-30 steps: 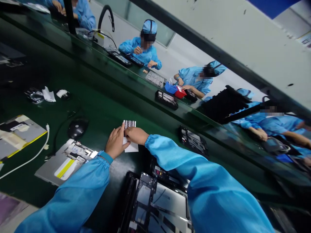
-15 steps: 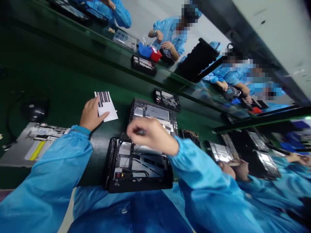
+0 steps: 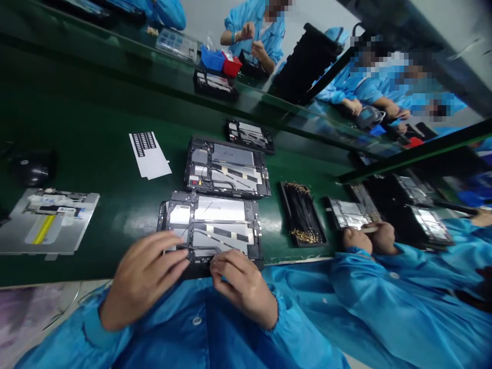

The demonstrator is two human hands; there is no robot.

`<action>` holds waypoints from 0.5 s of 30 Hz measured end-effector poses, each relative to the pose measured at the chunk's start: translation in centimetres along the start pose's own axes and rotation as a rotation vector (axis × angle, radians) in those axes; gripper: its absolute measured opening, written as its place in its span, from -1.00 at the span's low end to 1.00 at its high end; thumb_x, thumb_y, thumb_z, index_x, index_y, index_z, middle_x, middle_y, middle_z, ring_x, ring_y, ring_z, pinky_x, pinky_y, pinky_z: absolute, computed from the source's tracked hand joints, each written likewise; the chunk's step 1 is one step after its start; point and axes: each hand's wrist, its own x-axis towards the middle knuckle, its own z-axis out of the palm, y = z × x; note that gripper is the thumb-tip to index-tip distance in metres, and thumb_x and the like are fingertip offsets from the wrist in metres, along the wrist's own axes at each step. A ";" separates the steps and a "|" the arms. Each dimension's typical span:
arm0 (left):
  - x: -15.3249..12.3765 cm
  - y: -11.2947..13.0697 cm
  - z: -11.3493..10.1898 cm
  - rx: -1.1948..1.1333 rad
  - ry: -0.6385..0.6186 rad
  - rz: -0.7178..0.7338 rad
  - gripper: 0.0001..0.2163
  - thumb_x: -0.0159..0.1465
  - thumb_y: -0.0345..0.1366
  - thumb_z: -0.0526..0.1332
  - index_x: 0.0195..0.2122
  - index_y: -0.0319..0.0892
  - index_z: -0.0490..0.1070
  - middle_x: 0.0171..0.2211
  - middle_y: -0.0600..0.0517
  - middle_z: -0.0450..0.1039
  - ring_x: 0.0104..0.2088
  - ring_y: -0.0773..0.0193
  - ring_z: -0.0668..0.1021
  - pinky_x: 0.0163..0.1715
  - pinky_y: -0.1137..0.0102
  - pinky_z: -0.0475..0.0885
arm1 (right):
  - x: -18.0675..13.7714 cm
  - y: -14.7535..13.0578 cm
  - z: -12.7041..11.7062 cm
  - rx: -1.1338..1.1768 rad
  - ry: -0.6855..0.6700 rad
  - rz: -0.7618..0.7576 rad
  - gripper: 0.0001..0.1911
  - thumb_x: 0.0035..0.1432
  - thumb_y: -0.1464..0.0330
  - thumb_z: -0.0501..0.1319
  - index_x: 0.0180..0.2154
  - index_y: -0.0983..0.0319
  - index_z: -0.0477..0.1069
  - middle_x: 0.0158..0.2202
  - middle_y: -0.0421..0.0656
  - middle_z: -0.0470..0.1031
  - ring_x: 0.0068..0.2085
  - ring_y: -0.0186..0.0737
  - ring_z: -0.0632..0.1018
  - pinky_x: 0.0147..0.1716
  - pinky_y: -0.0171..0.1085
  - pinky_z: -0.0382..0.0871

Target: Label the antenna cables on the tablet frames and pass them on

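Note:
In front of my body lies an opened electronic device housing (image 3: 221, 210), black-rimmed with silver plates, dark strips and thin black cables inside. My left hand (image 3: 148, 274) is over its near left corner, fingers stretched and slightly apart. At the front edge, my right hand (image 3: 244, 284) has its fingers pinched together; whatever is between the fingertips is too small or hidden to make out. A similar housing (image 3: 240, 177) lies right behind. To the left of that one rests a white sheet of small black-framed labels (image 3: 151, 161), untouched.
Right of the housings stands a black tray of cables (image 3: 303, 212) with gold-coloured ends. A silver panel (image 3: 82, 233) and a black rounded device (image 3: 33, 166) lie left. Another housing (image 3: 249, 136) is at the back. A co-worker's hands (image 3: 365, 236) work close on my right.
My left hand has left the label sheet and come down to the near housing. My right hand has moved down from above the housings to the near one's front edge.

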 end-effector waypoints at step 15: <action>-2.1 1.6 3.8 0.152 0.038 0.212 -0.89 0.31 -0.40 0.31 -0.14 -0.20 0.54 -0.11 -0.08 0.60 -0.04 0.10 0.60 0.00 0.21 0.49 | -0.3 0.1 1.4 -0.136 -0.005 -0.017 -0.89 0.37 0.47 0.14 -0.13 0.27 0.44 -0.22 -0.04 0.54 -0.19 -0.15 0.54 -0.15 -0.18 0.54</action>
